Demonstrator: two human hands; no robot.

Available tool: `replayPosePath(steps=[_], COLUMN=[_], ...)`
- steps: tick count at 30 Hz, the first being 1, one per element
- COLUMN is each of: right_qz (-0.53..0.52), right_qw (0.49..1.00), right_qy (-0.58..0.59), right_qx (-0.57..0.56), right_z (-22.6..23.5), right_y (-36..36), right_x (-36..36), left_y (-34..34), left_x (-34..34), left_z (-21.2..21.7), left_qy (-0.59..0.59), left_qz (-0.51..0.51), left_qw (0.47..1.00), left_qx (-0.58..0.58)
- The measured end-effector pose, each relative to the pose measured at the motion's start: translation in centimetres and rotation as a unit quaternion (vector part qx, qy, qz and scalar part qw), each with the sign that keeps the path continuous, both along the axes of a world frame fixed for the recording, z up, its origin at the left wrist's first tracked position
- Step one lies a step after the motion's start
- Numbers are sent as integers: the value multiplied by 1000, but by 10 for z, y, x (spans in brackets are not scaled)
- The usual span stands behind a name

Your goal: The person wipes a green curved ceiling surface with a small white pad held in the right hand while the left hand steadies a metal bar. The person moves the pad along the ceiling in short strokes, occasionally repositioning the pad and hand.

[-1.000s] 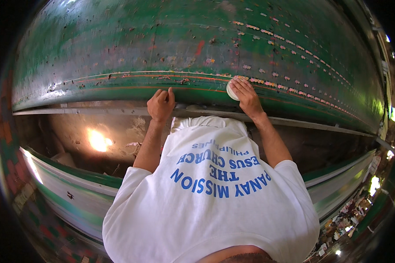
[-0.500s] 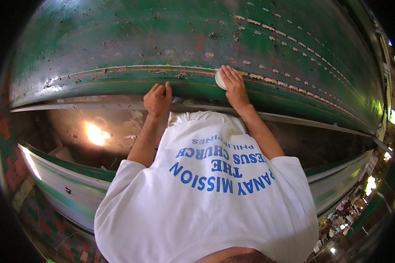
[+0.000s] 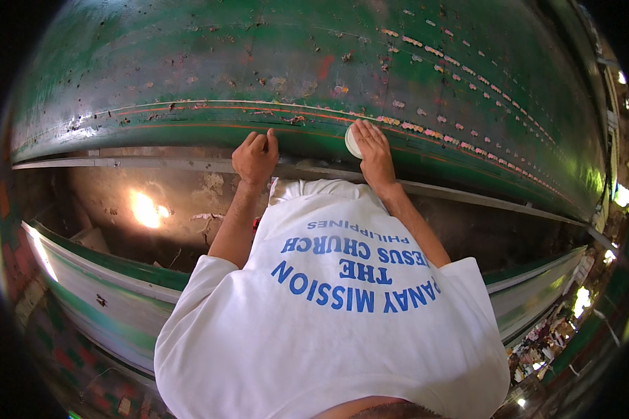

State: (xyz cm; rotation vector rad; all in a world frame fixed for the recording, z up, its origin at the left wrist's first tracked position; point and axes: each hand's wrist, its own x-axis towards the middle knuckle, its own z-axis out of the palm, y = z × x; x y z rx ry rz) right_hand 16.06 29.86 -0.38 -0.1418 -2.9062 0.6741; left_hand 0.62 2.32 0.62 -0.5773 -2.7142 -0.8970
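My right hand (image 3: 376, 155) lies with its fingers stretched over a round white disc (image 3: 353, 142), like a lid or pad, against the green surface. The palm side and the disc's far part are hidden. To its left, my left hand (image 3: 255, 159) is curled into a loose fist by the near edge, thumb side raised. Whatever its fingers hold, if anything, does not show. The broad, curved green surface (image 3: 210, 136) carries thin orange and pale lines, dark specks, and rows of small pinkish marks (image 3: 433, 133) on the right.
A grey metal rail (image 3: 182, 162) runs along the surface's near edge, below both hands. Behind me stands a second green-and-pale panel (image 3: 105, 307). Paper-like scraps (image 3: 545, 342) lie at the lower right. Bright light falls on the brown ground (image 3: 189, 202) at left.
My right hand and the white disc have moved a little toward me, nearer the rail. The left hand stays almost in place, still curled. The whole view has shifted slightly.
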Motion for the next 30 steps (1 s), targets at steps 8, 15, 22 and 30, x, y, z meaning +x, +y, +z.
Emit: replayPosePath(steps=[8, 15, 22, 30], right_qz=[-17, -31, -43, -32], right_qw=[1000, 1000, 999, 999], right_qy=[8, -4, -9, -4], right_qx=[3, 5, 14, 17], right_z=[0, -1, -2, -6], right_y=[-9, -13, -12, -12], right_x=[-13, -17, -32, -24], left_y=[-2, -2, -2, -4], left_x=[6, 4, 5, 3], left_z=[-9, -6, -7, -12], left_qy=[2, 8, 27, 33], left_qz=[11, 3, 0, 19], left_qw=[1000, 1000, 999, 999], left_qx=[16, 17, 23, 25])
